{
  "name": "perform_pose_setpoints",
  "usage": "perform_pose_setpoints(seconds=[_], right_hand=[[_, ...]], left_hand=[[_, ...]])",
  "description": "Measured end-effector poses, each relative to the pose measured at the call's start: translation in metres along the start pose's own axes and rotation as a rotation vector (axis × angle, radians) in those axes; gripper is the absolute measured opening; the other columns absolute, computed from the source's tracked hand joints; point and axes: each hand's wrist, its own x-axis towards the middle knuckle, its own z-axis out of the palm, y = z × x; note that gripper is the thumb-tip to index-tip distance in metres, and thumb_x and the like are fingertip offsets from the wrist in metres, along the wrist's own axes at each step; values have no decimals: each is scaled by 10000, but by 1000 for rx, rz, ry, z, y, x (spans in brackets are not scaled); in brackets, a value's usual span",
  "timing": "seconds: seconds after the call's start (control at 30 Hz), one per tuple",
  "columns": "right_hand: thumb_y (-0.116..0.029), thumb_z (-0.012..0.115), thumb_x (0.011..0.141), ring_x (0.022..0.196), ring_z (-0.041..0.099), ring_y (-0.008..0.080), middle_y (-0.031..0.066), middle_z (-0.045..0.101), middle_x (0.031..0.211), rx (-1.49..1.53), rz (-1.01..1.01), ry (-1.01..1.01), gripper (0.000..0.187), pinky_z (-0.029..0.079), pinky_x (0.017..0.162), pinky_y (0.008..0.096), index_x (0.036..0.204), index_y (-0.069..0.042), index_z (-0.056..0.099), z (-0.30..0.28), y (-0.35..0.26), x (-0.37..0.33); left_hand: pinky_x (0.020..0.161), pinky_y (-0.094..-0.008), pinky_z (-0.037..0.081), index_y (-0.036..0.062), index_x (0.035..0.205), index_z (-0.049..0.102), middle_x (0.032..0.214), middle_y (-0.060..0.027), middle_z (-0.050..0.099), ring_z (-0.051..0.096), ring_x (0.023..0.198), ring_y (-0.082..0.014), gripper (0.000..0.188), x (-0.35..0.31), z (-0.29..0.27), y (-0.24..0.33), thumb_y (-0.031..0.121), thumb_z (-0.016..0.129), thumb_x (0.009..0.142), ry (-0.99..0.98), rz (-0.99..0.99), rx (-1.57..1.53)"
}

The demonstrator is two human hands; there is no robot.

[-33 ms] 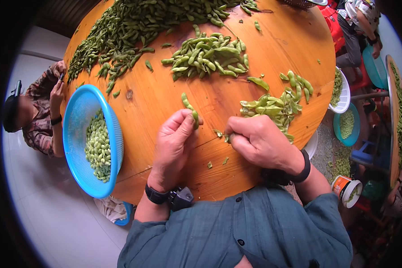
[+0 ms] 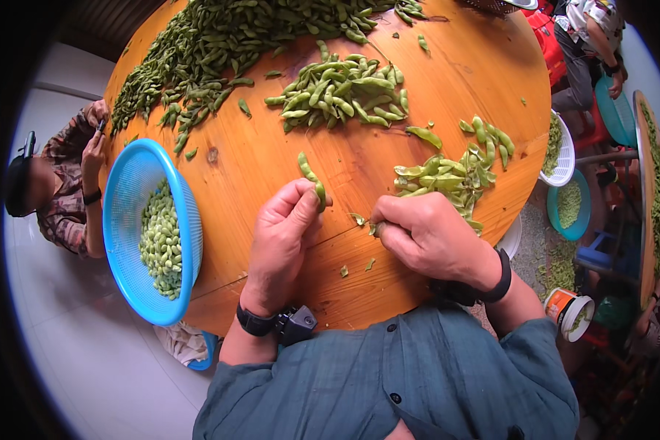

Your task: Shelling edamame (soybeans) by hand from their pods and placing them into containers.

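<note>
Between its thumb and fingers, my left hand (image 2: pixel 287 227) pinches a green soybean pod (image 2: pixel 310 173), which points up and away from me. My right hand (image 2: pixel 434 233) is closed at a short distance to the right, apart from that pod. A bit of green shows at its fingertips, but what it grips is mostly hidden. Just beyond the right hand lies a heap of flattened, pale pods (image 2: pixel 455 176). A smaller pile of plump pods (image 2: pixel 341 92) sits beyond both hands. Small green scraps (image 2: pixel 344 270) are scattered on the wood near me.
The round wooden table (image 2: pixel 235 165) carries a large mound of pods (image 2: pixel 220 44) at the far left. A blue basket (image 2: pixel 191 249) with shelled beans (image 2: pixel 161 238) stands at left. Another person (image 2: pixel 66 176) sits beyond it. Tubs, a white bucket (image 2: pixel 579 317) and another table are at right.
</note>
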Motion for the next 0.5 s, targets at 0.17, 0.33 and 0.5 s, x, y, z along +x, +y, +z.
perform_pose_setpoints(seconds=[0.17, 0.33, 0.5], right_hand=[[-119, 700, 842, 662, 641, 319, 168, 641, 745, -71, 38, 197, 164, 510, 616, 369, 929, -3, 625, 2, -7, -6], [-68, 718, 833, 689, 656, 221, 154, 659, 791, 197, 122, 264, 179, 508, 624, 328, 960, 21, 628, 8, -14, -1], [-91, 696, 854, 688, 638, 177, 137, 654, 780, 344, 228, 266, 162, 506, 633, 312, 946, 28, 638, 15, -8, 1]], left_hand=[[685, -182, 383, 25, 964, 647, 866, 72, 541, 466, 754, -10, 98, -1, 13, 1, 123, 649, 962, 3, 135, 247], [671, -204, 406, 11, 954, 627, 858, 12, 546, 496, 746, -53, 72, 2, 17, -8, 79, 648, 945, 9, 279, 480], [614, -225, 413, -5, 954, 588, 890, -30, 517, 505, 721, -82, 42, 0, 23, -15, -1, 617, 923, -12, 368, 609]])
